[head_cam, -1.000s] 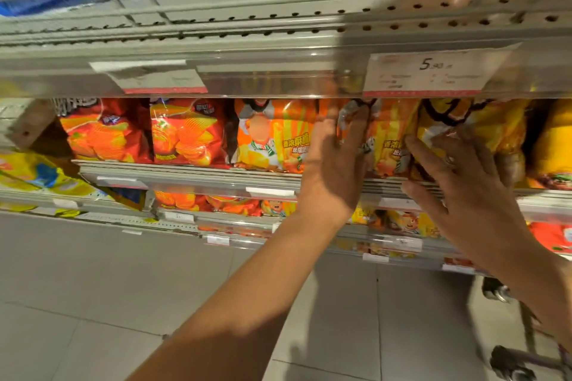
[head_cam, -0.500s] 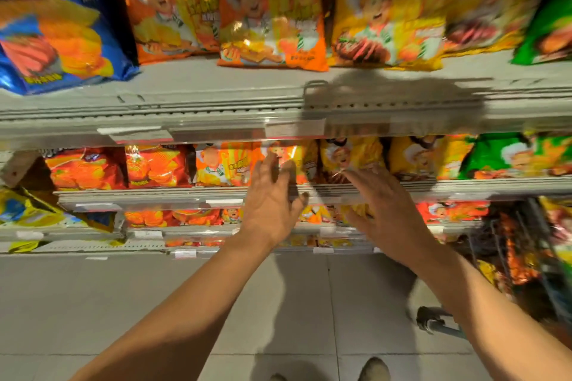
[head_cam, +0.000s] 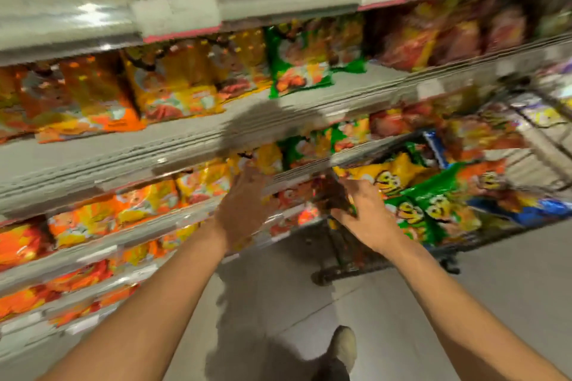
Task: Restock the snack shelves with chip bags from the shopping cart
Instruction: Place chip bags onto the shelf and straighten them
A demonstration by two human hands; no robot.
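Note:
The whole view is smeared by motion. A wire shopping cart stands at the right, piled with chip bags: a yellow bag and green bags lie on top. My right hand hangs over the cart's near-left corner with fingers loosely spread beside the green bags; contact is too blurred to judge. My left hand is raised, fingers straight, in front of the shelf edge, just below yellow bags standing there. It holds nothing.
Tiered grey shelves run from left to upper right, filled with orange, yellow, green and red bags. White price tags sit on the rails. Grey tiled floor lies below, with my shoe on it.
The view has swung right and pulled back, bringing the cart into sight. Both hands have left the shelved bags; the right hand has moved right to the cart.

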